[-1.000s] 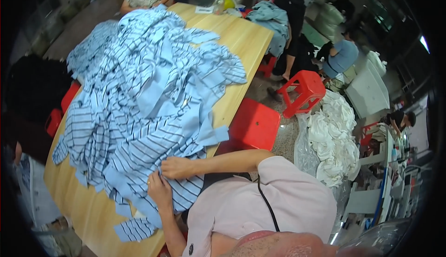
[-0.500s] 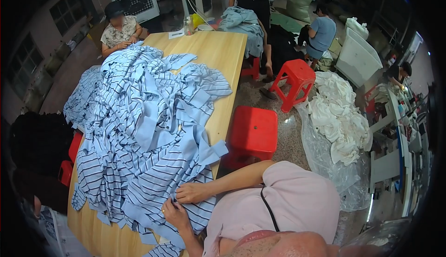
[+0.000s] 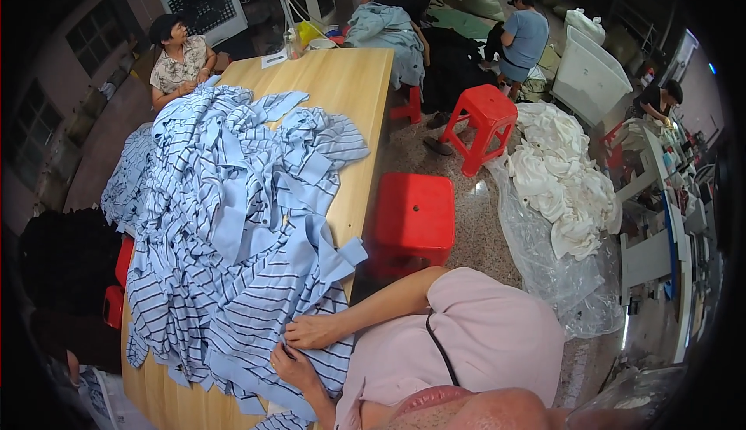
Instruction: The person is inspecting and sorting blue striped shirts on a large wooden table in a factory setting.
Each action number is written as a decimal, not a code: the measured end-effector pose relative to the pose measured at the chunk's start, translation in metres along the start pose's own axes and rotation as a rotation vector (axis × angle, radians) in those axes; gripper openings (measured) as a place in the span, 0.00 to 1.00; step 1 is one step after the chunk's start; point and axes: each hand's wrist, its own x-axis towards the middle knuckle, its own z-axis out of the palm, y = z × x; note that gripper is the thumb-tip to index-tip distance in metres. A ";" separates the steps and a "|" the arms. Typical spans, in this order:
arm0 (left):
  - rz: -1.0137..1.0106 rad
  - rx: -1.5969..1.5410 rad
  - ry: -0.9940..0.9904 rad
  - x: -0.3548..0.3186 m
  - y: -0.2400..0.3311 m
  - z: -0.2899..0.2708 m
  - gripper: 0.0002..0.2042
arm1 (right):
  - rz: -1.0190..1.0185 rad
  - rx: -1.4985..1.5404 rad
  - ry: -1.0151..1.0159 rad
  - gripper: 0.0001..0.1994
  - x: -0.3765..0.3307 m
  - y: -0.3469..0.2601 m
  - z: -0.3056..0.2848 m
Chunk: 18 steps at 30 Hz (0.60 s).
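A big heap of light-blue shirts with dark stripes [image 3: 225, 197] covers much of the wooden table [image 3: 350, 72], with plain blue collars and bands showing among the folds. At the near right edge of the heap, my right hand [image 3: 312, 330] is closed with its fingertips pinching the cloth of a striped shirt [image 3: 256, 329]. Just below it my left hand [image 3: 294, 366] is curled on the same shirt, thumb and fingers pressed together. The two sets of fingertips almost meet, at a small dark spot that I cannot make out.
Red plastic stools [image 3: 416, 211] stand right of the table. White garments [image 3: 559, 173] lie on clear plastic sheeting farther right. Across the table sits a person in a patterned shirt [image 3: 183, 68]. Blue-grey clothes [image 3: 385, 29] hang over the far corner. A dark pile [image 3: 62, 259] is at the left.
The whole view has shifted slightly. My hands stay together at the same part of the shirt, fingers moving slightly. The person across the table has raised their head.
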 end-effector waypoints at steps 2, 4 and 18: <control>-0.003 0.003 -0.002 0.001 0.002 0.000 0.14 | -0.014 -0.040 -0.005 0.08 -0.003 -0.001 0.004; -0.008 0.006 -0.004 0.001 0.005 -0.002 0.13 | -0.030 -0.079 -0.011 0.09 -0.004 -0.001 0.006; -0.020 0.007 0.043 0.001 0.001 0.003 0.08 | 0.001 -0.032 0.022 0.09 -0.005 0.001 0.010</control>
